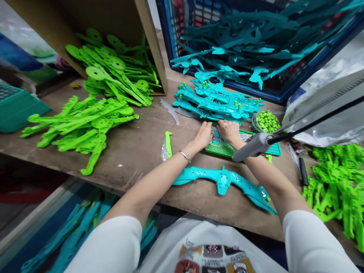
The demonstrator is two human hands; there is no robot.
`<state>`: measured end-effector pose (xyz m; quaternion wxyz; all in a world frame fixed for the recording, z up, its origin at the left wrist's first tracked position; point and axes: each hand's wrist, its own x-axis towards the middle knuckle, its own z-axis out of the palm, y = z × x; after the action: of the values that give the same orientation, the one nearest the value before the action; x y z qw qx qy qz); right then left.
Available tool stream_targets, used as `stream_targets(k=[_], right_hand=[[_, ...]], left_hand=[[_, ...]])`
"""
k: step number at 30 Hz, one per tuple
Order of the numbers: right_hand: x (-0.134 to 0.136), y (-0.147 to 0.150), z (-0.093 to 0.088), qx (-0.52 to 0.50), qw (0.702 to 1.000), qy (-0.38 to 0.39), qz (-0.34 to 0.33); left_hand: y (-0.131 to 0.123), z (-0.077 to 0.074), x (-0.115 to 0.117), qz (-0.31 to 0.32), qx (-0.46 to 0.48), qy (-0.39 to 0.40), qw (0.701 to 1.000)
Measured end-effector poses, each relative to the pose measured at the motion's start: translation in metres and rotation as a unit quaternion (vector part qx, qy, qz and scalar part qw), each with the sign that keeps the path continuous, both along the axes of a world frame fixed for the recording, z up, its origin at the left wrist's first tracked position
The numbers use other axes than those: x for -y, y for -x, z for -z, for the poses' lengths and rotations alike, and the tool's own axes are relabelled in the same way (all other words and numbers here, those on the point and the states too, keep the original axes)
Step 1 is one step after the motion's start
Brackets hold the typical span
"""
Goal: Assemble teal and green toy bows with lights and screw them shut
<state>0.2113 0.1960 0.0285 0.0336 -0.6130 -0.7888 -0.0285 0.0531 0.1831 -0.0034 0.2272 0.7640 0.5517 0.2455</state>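
Observation:
Both my hands reach forward over a green basket (223,150) that holds small silver screws (247,137). My left hand (204,133) is at its left end, fingers curled down and closed. Beside it, my right hand (229,131) dips over the screws with bent, closed fingers. Whatever the fingertips pinch is hidden. A grey electric screwdriver (252,146) hangs just in front of my right forearm. Closer to me lies a teal bow-shaped plastic part (223,181), below the basket and between my forearms.
Teal parts with green pegs (213,100) are stacked behind the basket, near a bowl of green pegs (267,121). A blue crate (167,34) and a cardboard box (157,49) stand behind. Lime-green parts (93,123) lie left; more green pieces (338,185) and a black-handled knife (303,171) lie right.

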Motion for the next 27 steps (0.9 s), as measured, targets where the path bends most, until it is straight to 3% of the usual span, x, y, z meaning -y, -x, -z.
stream_targets(k=[27], right_hand=[[-0.008, -0.005, 0.002, 0.058, 0.997, -0.026, -0.034]], left_hand=[[-0.004, -0.002, 0.004, -0.005, -0.009, 0.013, 1.0]])
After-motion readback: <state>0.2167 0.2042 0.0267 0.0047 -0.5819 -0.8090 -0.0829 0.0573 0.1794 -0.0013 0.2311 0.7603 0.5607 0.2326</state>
